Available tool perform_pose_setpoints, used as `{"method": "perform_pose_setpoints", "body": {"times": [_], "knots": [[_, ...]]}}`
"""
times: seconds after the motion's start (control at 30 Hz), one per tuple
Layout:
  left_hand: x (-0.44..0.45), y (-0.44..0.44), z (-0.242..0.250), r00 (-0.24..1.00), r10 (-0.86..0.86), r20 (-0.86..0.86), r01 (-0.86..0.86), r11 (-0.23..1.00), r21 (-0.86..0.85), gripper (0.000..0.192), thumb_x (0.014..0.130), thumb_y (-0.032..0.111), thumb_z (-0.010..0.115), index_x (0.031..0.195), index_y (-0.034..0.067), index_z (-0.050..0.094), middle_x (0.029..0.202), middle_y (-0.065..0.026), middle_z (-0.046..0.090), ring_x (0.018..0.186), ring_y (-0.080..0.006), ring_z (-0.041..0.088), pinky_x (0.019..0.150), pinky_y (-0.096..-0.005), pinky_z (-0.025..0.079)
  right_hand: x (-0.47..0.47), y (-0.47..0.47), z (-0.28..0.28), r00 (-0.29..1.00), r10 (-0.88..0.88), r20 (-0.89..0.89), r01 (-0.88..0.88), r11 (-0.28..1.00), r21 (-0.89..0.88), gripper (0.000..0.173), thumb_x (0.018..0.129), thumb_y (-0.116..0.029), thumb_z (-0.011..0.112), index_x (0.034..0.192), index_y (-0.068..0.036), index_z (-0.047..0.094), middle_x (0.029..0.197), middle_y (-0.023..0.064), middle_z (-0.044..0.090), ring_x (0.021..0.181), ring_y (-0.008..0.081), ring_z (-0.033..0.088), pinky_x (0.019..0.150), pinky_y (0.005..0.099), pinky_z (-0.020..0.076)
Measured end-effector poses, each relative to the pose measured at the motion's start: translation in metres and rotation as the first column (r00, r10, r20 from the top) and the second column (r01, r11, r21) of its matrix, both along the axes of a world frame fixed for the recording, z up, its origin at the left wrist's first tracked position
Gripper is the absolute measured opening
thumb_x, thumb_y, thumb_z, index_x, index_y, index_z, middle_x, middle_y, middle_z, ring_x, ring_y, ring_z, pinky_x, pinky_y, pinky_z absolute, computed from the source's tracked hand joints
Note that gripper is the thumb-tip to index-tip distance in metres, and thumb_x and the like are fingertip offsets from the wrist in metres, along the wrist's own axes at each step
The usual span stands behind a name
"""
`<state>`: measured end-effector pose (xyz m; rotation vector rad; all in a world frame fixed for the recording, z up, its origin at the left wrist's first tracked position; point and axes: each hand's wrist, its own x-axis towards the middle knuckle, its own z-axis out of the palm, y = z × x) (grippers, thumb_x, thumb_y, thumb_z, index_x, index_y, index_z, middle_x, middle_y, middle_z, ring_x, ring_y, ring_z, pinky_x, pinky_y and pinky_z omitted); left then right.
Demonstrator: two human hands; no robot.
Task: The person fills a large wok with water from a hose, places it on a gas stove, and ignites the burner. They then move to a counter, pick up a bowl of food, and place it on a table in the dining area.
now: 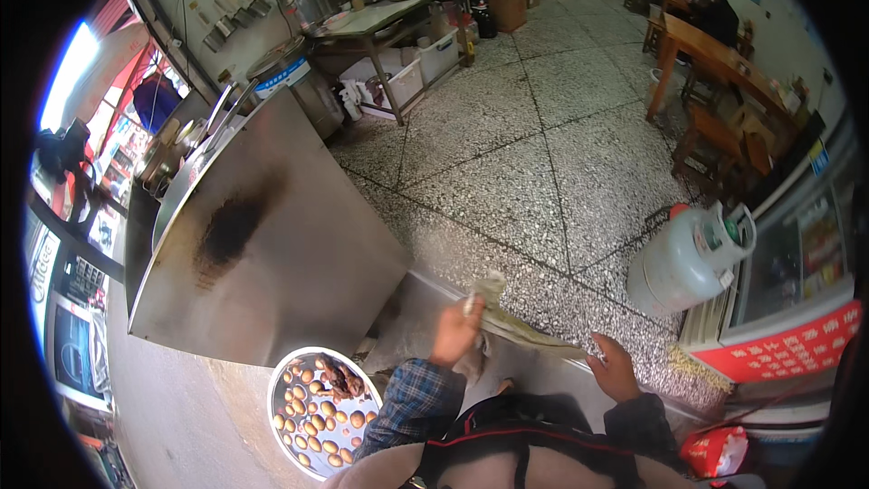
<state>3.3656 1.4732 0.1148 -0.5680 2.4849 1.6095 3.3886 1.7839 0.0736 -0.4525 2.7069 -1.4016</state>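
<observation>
A limp, greenish-beige cloth [526, 333] stretches between my two hands in front of my apron. My left hand [456, 334] grips its bunched left end. At the narrow right end, the fingers of my right hand [614, 368] pinch the cloth. Low to my left lies a round, white-rimmed tray [272, 414] in the sunlight. It holds several brown egg-like pieces [318, 422] and a dark lump of what looks like cooked meat [345, 380].
A scorched metal panel [319, 265] rises ahead on the left. A gas cylinder [679, 272] stands on the speckled floor [489, 156] beside a glass-fronted cabinet [791, 285]. Farther off are a wooden table [713, 47], a stool [713, 132], a seated person [725, 13] and a pot-laden worktable [380, 10].
</observation>
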Motion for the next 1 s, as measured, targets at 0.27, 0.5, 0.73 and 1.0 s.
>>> {"method": "perform_pose_setpoints", "body": {"times": [0.27, 0.5, 0.73, 1.0], "knots": [[-0.102, 0.042, -0.003, 0.771, -0.522, -0.364, 0.511, 0.849, -0.133, 0.016, 0.085, 0.014, 0.061, 0.092, 0.000, 0.060, 0.081, -0.0169, 0.058, 0.074, -0.0323, 0.057, 0.067, -0.0379, 0.045, -0.121, -0.068, 0.014, 0.957, 0.211, 0.199, -0.197, 0.976, -0.090, 0.097, 0.062, -0.021, 0.084, 0.139, -0.002, 0.029, 0.132, 0.0157, 0.041, 0.102, 0.0225, 0.054, 0.076, 0.0314, 0.0486], [-0.212, 0.032, 0.030, 0.831, -0.433, -0.349, 0.507, 0.848, 0.156, 0.025, 0.084, 0.010, 0.064, 0.107, 0.002, 0.058, 0.098, -0.0103, 0.056, 0.084, -0.0194, 0.058, 0.071, -0.0312, 0.047, -0.243, -0.103, 0.007, 0.911, 0.234, 0.341, -0.117, 0.937, -0.330, 0.051, 0.066, -0.011, 0.079, 0.110, -0.001, 0.058, 0.100, 0.0128, 0.064, 0.090, 0.0238, 0.063, 0.077, 0.0313, 0.0501], [-0.282, -0.031, 0.059, 0.969, 0.011, -0.248, 0.047, 0.972, 0.228, 0.035, 0.087, 0.006, 0.061, 0.120, 0.000, 0.052, 0.108, -0.0061, 0.059, 0.097, -0.0124, 0.057, 0.083, -0.0268, 0.048, -0.368, -0.108, 0.027, 0.975, 0.205, 0.080, -0.177, 0.946, -0.273, 0.045, 0.062, 0.000, 0.075, 0.104, 0.001, 0.059, 0.104, 0.0144, 0.056, 0.099, 0.0302, 0.058, 0.082, 0.0333, 0.0488], [-0.281, -0.083, 0.038, 0.945, 0.325, 0.046, -0.320, 0.881, 0.348, 0.027, 0.090, 0.013, 0.057, 0.114, -0.002, 0.056, 0.088, -0.0062, 0.064, 0.079, -0.0106, 0.061, 0.064, -0.0228, 0.048, -0.483, -0.183, 0.020, 0.952, 0.296, -0.081, -0.303, 0.947, -0.103, 0.044, 0.067, 0.000, 0.069, 0.109, 0.000, 0.056, 0.102, 0.0189, 0.059, 0.096, 0.0349, 0.059, 0.080, 0.0369, 0.0479]]}}
